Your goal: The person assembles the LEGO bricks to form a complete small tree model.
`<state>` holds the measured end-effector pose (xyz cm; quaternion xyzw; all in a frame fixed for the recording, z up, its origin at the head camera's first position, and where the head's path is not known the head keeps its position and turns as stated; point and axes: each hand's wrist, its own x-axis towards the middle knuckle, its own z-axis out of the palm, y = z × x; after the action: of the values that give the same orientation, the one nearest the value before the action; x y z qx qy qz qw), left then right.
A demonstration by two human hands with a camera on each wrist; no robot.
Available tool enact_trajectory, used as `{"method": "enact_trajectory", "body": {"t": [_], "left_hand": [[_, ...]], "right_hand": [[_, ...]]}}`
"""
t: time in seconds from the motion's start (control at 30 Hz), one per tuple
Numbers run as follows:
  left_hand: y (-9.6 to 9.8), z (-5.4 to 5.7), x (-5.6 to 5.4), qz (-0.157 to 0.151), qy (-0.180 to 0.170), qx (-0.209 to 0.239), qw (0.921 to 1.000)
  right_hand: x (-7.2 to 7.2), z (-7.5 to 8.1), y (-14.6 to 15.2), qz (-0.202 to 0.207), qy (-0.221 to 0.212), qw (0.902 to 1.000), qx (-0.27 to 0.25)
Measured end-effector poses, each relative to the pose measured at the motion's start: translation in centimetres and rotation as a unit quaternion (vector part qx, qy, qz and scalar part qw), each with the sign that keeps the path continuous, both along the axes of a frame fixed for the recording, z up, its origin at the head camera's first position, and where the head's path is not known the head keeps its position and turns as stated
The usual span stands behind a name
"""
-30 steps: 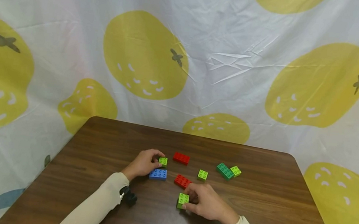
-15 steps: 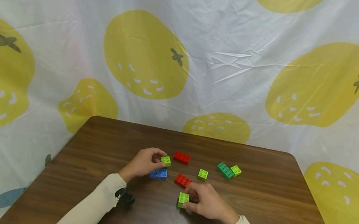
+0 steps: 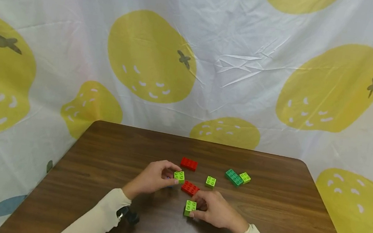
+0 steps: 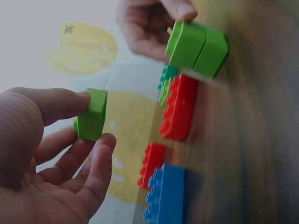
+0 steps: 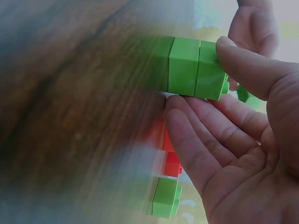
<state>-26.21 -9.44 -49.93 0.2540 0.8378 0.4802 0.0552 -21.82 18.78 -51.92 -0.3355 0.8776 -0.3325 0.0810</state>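
My left hand (image 3: 149,178) pinches a small square lime green toy building brick (image 3: 179,176) between thumb and fingers. The left wrist view shows this brick (image 4: 92,114) raised above the table. Nearer to me, my right hand (image 3: 215,210) grips a stack of two lime green bricks (image 3: 190,208) standing on the table, one on top of the other; the seam between them shows in the right wrist view. A red brick (image 3: 189,188) lies just behind the stack. Mostly hidden behind my left hand in the head view is a blue brick (image 4: 172,196).
Farther back on the brown wooden table (image 3: 127,140) lies another red brick (image 3: 189,164). A single lime green brick (image 3: 210,181) sits right of centre. Beyond it, a dark green brick (image 3: 233,177) and a lime one (image 3: 245,177) lie together. A fruit-patterned curtain (image 3: 233,79) hangs behind.
My left hand has lifted its lime green brick from behind the blue one and carried it right, closer to the stack. The right hand and its stack have stayed in place.
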Motion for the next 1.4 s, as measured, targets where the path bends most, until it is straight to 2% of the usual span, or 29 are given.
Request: {"method": "enact_trajectory", "body": {"t": [0.23, 0.37, 0.57, 0.77, 1.2, 1.4], "left_hand": [[1.2, -0.2, 1.7, -0.038, -0.032, 0.018, 0.9986], [1.8, -0.7, 2.5, -0.058, -0.043, 0.02, 0.9972], [2.7, -1.6, 3.4, -0.071, -0.05, 0.014, 0.9962], [3.3, -2.0, 3.9, -0.077, -0.057, 0.006, 0.9954], [4.1, -2.5, 3.9, -0.07, -0.023, -0.025, 0.9969], [4.3, -2.2, 4.1, -0.079, 0.012, -0.038, 0.9961]], "right_hand": [[0.0, 0.1, 0.0, 0.0, -0.014, 0.9999, -0.001], [0.1, 0.1, 0.0, -0.005, -0.008, 0.9999, 0.006], [0.1, 0.0, 0.0, -0.01, 0.002, 0.9999, 0.009], [0.3, 0.2, 0.0, -0.019, 0.007, 0.9997, 0.013], [0.3, 0.1, 0.0, -0.016, 0.007, 0.9998, 0.007], [0.3, 0.0, 0.0, -0.016, -0.002, 0.9999, 0.004]]}}
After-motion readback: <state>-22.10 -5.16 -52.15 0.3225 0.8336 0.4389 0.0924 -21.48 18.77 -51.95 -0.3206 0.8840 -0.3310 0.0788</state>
